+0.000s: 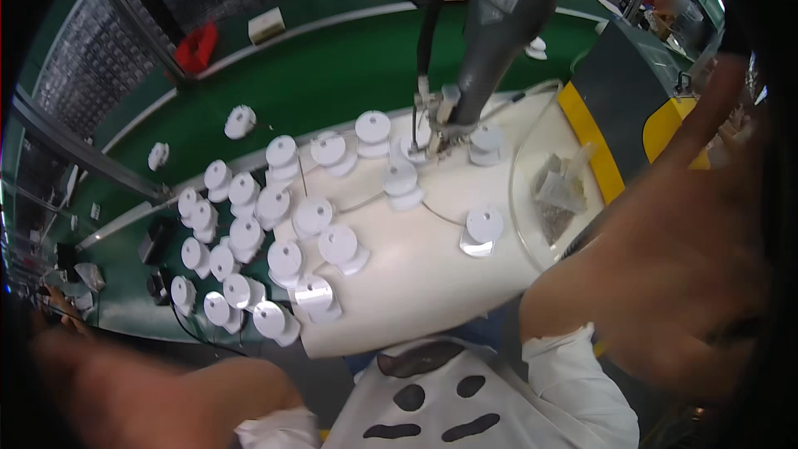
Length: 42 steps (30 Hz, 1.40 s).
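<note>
My left hand (158,391) is raised close at the lower left, smeared by motion, and its fingers do not show clearly. At the right, my right hand (665,274) is also raised and blurred, with one digit stretching upward; its other fingers are hidden or cut off by the rim. Both are apart from the white plastic parts with round tops (338,244), several of which stand on the white board (416,274). More of these parts (245,233) crowd the board's left side. Above the board hangs a dark grey tool (503,33) with a metal tip.
A clear bag of small pieces (559,191) lies at the board's right, beside a yellow and dark grey machine (619,91). Behind runs a green belt (332,58) carrying a few white parts. A red bin (196,48) and white box (266,25) sit farther back.
</note>
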{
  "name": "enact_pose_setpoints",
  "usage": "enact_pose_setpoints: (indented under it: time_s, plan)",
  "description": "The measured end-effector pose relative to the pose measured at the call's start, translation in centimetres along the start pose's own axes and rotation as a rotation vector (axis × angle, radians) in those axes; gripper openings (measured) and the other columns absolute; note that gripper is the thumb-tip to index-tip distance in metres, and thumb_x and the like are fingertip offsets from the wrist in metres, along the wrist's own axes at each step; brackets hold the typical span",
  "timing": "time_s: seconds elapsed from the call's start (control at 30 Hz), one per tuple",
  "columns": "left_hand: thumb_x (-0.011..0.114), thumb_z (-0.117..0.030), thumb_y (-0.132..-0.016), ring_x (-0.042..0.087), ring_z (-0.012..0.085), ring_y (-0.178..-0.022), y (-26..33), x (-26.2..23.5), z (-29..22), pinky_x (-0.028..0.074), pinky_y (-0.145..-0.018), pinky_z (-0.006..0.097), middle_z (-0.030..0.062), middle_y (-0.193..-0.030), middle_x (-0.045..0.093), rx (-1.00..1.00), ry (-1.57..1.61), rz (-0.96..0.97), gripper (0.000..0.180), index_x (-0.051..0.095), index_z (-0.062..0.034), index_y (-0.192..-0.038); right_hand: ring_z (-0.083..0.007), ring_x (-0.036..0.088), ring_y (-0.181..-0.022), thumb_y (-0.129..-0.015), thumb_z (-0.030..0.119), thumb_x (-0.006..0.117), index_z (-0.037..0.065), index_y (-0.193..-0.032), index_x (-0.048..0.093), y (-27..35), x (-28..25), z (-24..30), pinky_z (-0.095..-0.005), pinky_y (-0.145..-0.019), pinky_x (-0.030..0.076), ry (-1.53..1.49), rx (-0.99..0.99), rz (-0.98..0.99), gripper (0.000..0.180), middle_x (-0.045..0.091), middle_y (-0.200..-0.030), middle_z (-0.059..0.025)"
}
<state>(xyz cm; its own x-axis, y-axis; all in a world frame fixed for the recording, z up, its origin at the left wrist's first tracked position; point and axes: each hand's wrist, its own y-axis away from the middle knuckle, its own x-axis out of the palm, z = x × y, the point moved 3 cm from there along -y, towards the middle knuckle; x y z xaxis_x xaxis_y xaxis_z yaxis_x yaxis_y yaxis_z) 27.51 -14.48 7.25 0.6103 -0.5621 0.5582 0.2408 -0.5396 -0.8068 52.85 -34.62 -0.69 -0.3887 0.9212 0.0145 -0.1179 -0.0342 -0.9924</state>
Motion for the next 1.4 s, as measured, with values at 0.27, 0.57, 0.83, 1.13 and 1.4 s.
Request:
enact_pose_setpoints:
  time_s: [0.27, 0.57, 0.83, 1.13, 1.4]
  plan:
    - [0.071, -0.004, -0.081, 0.06, 0.0356, -0.113, 19.7, 0.0, 10.8, 0.051, -0.087, 0.042, 0.0201, -0.131, 0.058, -0.297, -0.944, 1.055, 0.049, 0.058, 0.0011, -0.128, -0.0299, 0.057, -0.116, -0.087, 0.016, 0.069, -0.001, -0.135, 0.047, -1.6, 7.1, -7.0, -0.0415, -0.102, 0.042, 0.089, 0.328, 0.004, 0.056, 0.053, -0.132, -0.0231]
    - [0.074, -0.01, -0.079, 0.057, 0.0367, -0.118, 25.4, -1.8, 15.8, 0.05, -0.087, 0.045, 0.0189, -0.132, 0.057, -0.309, -1.011, 1.192, 0.054, 0.055, 0.0039, -0.128, -0.0044, 0.059, -0.066, -0.084, 0.005, 0.074, 0.003, -0.122, 0.063, -3.0, 8.0, -9.3, -0.0232, -0.065, 0.047, -0.211, 0.81, 0.053, 0.04, 0.064, -0.072, 0.0017]
    - [0.074, -0.014, -0.082, 0.061, 0.0321, -0.114, 25.3, -3.1, 14.8, 0.053, -0.078, 0.04, 0.0162, -0.12, 0.063, -0.126, -0.947, 1.258, 0.041, 0.063, 0.0016, -0.118, -0.0047, 0.058, -0.062, -0.08, -0.005, 0.071, -0.002, -0.102, 0.065, -3.1, 7.5, -6.9, -0.0192, -0.057, 0.044, -0.313, 0.801, -0.163, 0.023, 0.063, -0.075, -0.0007]
    - [0.061, -0.008, -0.081, 0.056, 0.0328, -0.124, 26.2, -3.8, 14.8, 0.051, -0.078, 0.035, 0.0215, -0.135, 0.056, -0.157, -0.928, 1.327, 0.045, 0.06, 0.0045, -0.125, -0.0061, 0.058, -0.062, -0.081, -0.006, 0.069, -0.001, -0.103, 0.062, -2.2, 9.0, -6.7, -0.0193, -0.054, 0.045, -0.278, 0.723, -0.168, 0.023, 0.062, -0.081, -0.0027]
    - [0.059, -0.006, -0.081, 0.057, 0.0325, -0.124, 25.8, -3.8, 14.9, 0.051, -0.077, 0.034, 0.0205, -0.132, 0.057, -0.187, -0.936, 1.341, 0.046, 0.06, 0.005, -0.126, -0.0093, 0.05, -0.046, -0.081, 0.012, 0.069, -0.005, -0.102, 0.054, -1.9, 9.8, -7.1, -0.0216, -0.045, 0.045, -0.184, 0.691, -0.216, 0.03, 0.056, -0.064, -0.0077]
